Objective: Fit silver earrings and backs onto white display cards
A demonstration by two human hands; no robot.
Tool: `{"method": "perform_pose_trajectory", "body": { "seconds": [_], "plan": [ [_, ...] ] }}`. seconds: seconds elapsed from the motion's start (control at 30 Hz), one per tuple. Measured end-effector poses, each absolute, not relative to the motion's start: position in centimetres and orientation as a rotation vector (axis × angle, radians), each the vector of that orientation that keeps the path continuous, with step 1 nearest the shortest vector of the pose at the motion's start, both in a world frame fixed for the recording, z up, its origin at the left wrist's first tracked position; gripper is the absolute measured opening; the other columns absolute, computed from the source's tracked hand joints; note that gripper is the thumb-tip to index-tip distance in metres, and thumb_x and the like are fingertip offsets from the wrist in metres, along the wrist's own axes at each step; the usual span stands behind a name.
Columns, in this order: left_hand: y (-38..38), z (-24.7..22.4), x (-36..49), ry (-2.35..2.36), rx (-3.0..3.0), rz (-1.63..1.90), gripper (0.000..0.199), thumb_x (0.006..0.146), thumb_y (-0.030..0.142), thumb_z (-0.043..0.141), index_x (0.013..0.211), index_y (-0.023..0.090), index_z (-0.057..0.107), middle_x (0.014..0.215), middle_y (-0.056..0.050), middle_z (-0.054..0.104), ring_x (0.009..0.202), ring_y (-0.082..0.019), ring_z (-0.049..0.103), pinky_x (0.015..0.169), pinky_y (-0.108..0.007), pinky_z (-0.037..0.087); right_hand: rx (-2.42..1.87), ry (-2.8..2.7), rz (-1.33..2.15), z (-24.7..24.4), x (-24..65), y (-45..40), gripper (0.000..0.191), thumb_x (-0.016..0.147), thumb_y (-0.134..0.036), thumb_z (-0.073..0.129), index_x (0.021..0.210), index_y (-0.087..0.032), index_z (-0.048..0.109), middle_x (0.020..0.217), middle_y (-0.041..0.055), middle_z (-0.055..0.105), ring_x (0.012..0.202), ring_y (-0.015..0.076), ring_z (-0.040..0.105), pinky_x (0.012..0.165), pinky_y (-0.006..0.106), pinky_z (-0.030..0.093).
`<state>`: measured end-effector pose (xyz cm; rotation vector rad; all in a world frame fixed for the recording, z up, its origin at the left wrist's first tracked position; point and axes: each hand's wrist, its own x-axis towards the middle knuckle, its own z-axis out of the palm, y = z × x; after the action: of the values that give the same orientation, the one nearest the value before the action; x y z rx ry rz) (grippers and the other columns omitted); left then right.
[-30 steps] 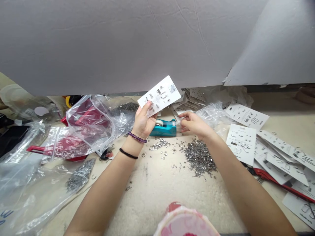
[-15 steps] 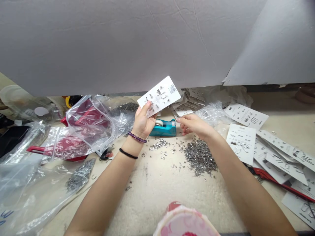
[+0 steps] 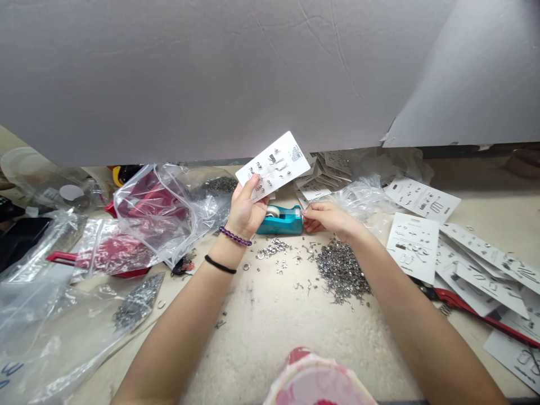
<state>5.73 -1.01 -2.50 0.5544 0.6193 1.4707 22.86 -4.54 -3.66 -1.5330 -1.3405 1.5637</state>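
My left hand grips a white earring card by its lower left edge, thumb on the front and fingers behind. Several small metal earrings sit on that card, and a printed label shows near its right corner. Fingers of my right hand are pinched together at the cutting end of a teal tape dispenser; whether tape is between them is too small to make out. Below my right hand lies a heap of small metal earring pieces. A looser scatter of metal pieces spreads in front of the dispenser.
More filled earring cards overlap at the right, with a red-handled tool partly under them. Another stack of cards stands behind the dispenser. Clear plastic bags crowd the left, and a grey panel rises at the back.
My right hand has shifted slightly left and closed its fingers more at the dispenser's cutting end. My left hand and the card are nearly still.
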Motion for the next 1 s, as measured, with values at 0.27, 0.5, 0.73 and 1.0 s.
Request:
{"method": "perform_pose_trajectory", "body": {
  "seconds": [0.27, 0.5, 0.73, 1.0],
  "plan": [
    [-1.06, -2.52, 5.7, 0.607, 0.549, 1.471, 0.016, 0.079, 0.01, 0.054, 0.092, 0.017, 0.06, 0.087, -0.002, 0.069, 0.081, -0.012, 0.064, 0.066, -0.02, 0.052, -1.495, -1.313, 1.587, -4.14, 22.78, -4.46, 0.017, 0.083, -0.02, 0.051, 0.067, -0.017, 0.055, 0.069, 0.0044, 0.063, 0.06, 0.0111, 0.06, 0.066, 0.03, 0.054],
    [-1.17, -2.31, 5.89, 0.615, 0.549, 1.478, 0.015, 0.08, 0.009, 0.052, 0.09, 0.016, 0.06, 0.086, -0.001, 0.069, 0.08, -0.011, 0.064, 0.066, -0.019, 0.052, -1.5, -1.289, 1.598, -3.98, 22.74, -4.38, 0.017, 0.084, -0.016, 0.05, 0.067, -0.016, 0.056, 0.069, 0.0047, 0.063, 0.059, 0.0113, 0.06, 0.066, 0.03, 0.055],
    [-1.01, -2.46, 5.75, 0.628, 0.556, 1.481, 0.014, 0.081, 0.01, 0.052, 0.09, 0.016, 0.061, 0.087, -0.001, 0.069, 0.08, -0.012, 0.064, 0.064, -0.019, 0.052, -1.609, -1.19, 1.517, -4.33, 22.85, -4.35, 0.021, 0.085, -0.01, 0.042, 0.066, -0.016, 0.051, 0.065, 0.0053, 0.063, 0.057, 0.0108, 0.062, 0.064, 0.027, 0.055],
    [-1.06, -2.35, 5.84, 0.62, 0.55, 1.478, 0.017, 0.082, 0.01, 0.051, 0.094, 0.016, 0.06, 0.088, -0.002, 0.069, 0.083, -0.012, 0.063, 0.067, -0.019, 0.052, -1.666, -1.341, 1.377, -4.5, 22.59, -4.28, 0.022, 0.088, -0.014, 0.033, 0.078, -0.014, 0.053, 0.074, 0.0084, 0.065, 0.058, 0.0107, 0.061, 0.061, 0.026, 0.053]
  ]
}}
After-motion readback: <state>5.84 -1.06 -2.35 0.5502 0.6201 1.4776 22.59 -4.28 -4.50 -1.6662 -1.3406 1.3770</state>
